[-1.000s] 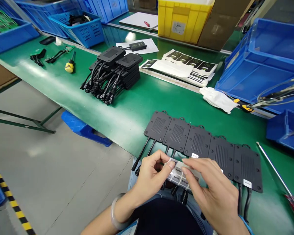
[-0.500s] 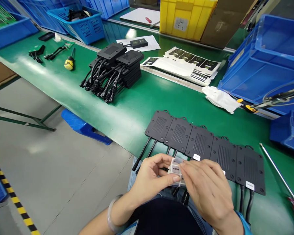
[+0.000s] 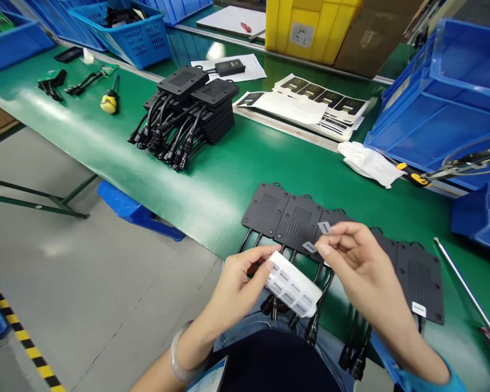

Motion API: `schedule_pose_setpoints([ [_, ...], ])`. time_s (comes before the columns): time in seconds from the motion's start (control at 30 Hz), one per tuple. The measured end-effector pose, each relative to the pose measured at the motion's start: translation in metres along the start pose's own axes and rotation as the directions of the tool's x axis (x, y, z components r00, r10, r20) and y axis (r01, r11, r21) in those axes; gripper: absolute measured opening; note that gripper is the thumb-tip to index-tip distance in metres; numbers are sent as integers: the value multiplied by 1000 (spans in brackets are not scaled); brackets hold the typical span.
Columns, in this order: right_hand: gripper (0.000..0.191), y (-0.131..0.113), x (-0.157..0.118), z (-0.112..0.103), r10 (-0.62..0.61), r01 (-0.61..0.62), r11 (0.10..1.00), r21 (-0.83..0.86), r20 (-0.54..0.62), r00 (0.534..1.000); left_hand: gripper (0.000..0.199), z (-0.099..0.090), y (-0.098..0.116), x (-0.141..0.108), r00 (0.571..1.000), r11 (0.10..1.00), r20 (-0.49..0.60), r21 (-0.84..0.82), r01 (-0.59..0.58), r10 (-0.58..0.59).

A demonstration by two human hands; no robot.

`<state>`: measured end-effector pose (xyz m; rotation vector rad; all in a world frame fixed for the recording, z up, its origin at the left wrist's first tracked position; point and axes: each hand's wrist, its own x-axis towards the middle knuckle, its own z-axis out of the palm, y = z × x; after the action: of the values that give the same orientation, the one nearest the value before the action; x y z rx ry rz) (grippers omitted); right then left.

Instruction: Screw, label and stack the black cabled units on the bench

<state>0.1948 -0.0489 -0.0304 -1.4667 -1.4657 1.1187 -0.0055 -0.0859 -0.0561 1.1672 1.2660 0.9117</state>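
My left hand (image 3: 245,277) pinches one end of a white sheet of labels (image 3: 293,287), printed with small grey stickers, over my lap. My right hand (image 3: 361,267) is closed on small grey stickers; one sticker (image 3: 324,227) shows at the fingertips and another sticker (image 3: 309,247) hangs just below it. Under and beside my hands lies a row of flat black boxes (image 3: 297,220) with ribbed lids, their cables pointing towards me. A white label (image 3: 418,309) is on the rightmost box. My right hand hides part of the boxes in the middle.
Black cabled boxes (image 3: 214,117) are stacked farther back. Printed sheets (image 3: 306,103), a white glove (image 3: 369,163) and a blue bin (image 3: 436,109) lie beyond. A long screwdriver (image 3: 463,283) is at the right, a yellow-handled screwdriver (image 3: 109,101) at the left.
My hands have moved apart. The label sheet now lies stretched out from my left hand, and my right hand has lifted away to the right with stickers at its fingertips.
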Motion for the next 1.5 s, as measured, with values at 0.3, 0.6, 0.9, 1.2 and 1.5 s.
schedule_pose_setpoints([
  [0.3, 28, 30, 27, 18, 100, -85, 982, -166, 84, 991, 47, 4, 0, 6, 953, 674, 112, 684, -279, 280],
  [0.6, 25, 26, 28, 22, 50, -27, 944, -329, 61, 997, 55, 5, 2, 8, 935, 399, 238, 856, -330, 263],
  [0.9, 24, 26, 26, 20, 22, -2, 929, -369, 50, 999, 69, 8, 0, 5, 925, 233, 298, 907, -351, 234],
  [1.2, 23, 28, 26, 21, 2, 16, 933, -359, 50, 999, 68, 7, 2, 6, 925, 214, 330, 905, -367, 189],
  [1.5, 22, 26, 26, 21, 8, 9, 924, -382, 42, 999, 74, 8, 3, 7, 924, 202, 342, 906, -373, 171],
])
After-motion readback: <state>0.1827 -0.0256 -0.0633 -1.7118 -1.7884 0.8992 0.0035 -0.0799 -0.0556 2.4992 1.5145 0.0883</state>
